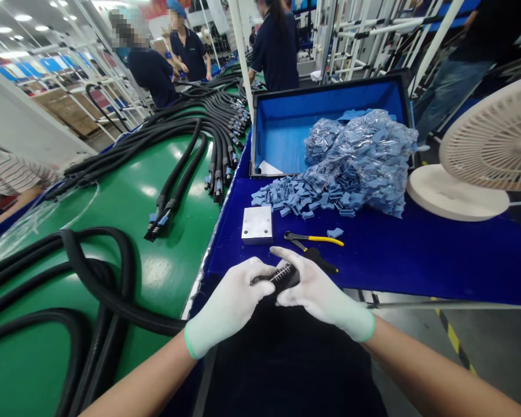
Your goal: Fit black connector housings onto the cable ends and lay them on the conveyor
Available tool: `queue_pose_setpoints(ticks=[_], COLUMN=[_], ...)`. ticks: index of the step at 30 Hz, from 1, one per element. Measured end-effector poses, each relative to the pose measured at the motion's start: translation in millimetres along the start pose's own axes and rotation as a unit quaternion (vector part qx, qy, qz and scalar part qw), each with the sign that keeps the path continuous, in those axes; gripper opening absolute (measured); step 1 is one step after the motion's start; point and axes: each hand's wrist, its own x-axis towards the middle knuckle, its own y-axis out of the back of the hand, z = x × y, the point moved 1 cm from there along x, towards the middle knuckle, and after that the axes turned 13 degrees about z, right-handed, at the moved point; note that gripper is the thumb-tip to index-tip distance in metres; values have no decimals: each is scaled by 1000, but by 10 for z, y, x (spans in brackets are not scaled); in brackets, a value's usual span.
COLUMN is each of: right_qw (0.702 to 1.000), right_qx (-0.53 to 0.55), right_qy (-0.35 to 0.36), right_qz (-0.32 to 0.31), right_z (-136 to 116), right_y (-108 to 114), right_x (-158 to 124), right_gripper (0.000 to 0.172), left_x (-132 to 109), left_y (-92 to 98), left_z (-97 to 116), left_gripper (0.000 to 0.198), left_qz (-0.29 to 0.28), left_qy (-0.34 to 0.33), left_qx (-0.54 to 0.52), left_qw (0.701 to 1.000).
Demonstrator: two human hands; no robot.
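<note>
My left hand point(230, 304) and my right hand point(321, 292), both in white gloves, grip a black ribbed connector point(283, 277) between them above the blue-covered bench edge. A thick black corrugated hose point(125, 301) curves in from the left and runs toward my left hand; its join to the connector is hidden. Just beyond my right hand lie yellow-handled pliers point(312, 246) and a black-handled tool point(316, 259). A white metal block point(257, 225) sits beyond the gap between my hands.
Loose blue plastic parts point(299, 200) spill from a clear bag point(364, 156) beside a blue-lined case point(282, 127). Bundled black hoses point(191, 139) cover the green bench at left. A white fan point(495, 150) stands at right. Several co-workers stand beyond.
</note>
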Motion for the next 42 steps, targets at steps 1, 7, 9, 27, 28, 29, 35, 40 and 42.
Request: queue_pose_setpoints(ticks=[1, 7, 9, 27, 28, 29, 35, 40, 42], right_qw=[1000, 999, 998, 985, 977, 953, 772, 783, 826], right_qx=[-6, 35, 52, 50, -37, -128, -539, -543, -468], right_qy=[-1, 5, 11, 155, 209, 275, 310, 266, 255], right_qz=[5, -7, -15, 61, 21, 7, 131, 146, 185], right_z=[20, 94, 97, 259, 239, 214, 118, 173, 182], right_y=[-4, -2, -8, -154, -32, 148, 1439, 1612, 1592], right_x=[-2, -1, -5, -182, -137, -67, 529, 753, 779], right_gripper=[93, 96, 94, 45, 45, 43, 42, 27, 20], left_x=[-11, -35, 24, -178, -117, -50, 479, 1083, 1274], left_y=[-15, -65, -59, -165, -89, 6, 562, 646, 618], left_z=[4, -38, -110, -338, -360, -365, -175, -95, -127], left_gripper=[20, 24, 28, 30, 23, 21, 16, 22, 22], left_qz=[3, -22, -31, 226, 271, 301, 313, 289, 296], left_qy=[18, -108, -84, 157, 166, 167, -8, -117, -132], left_qx=[-6, 55, -10, -518, -549, -569, -451, -386, -362], left_qw=[1000, 992, 996, 810, 773, 747, 836, 868, 874])
